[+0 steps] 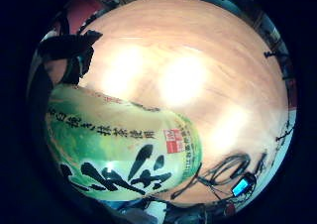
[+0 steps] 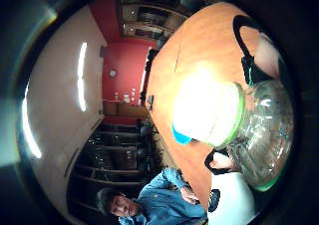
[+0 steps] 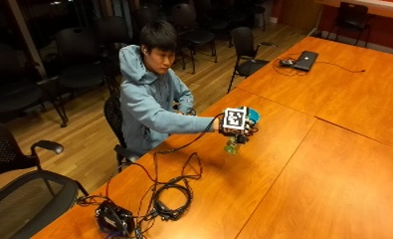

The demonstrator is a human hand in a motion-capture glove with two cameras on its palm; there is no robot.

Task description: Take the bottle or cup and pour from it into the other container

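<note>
Over the orange wooden conference table [image 3: 328, 164], I am watching the gloved right hand [image 3: 239, 130] gripping a green-labelled clear plastic bottle [image 1: 119, 149] (blue cup [image 2: 180, 136] just beside).

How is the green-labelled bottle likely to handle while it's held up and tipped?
The bottle looks like clear thin plastic that seems mostly empty in the thumb side view, so probably light and slightly squashy. Its glossy label may be slippery. The right hand holds it above the table.
</note>
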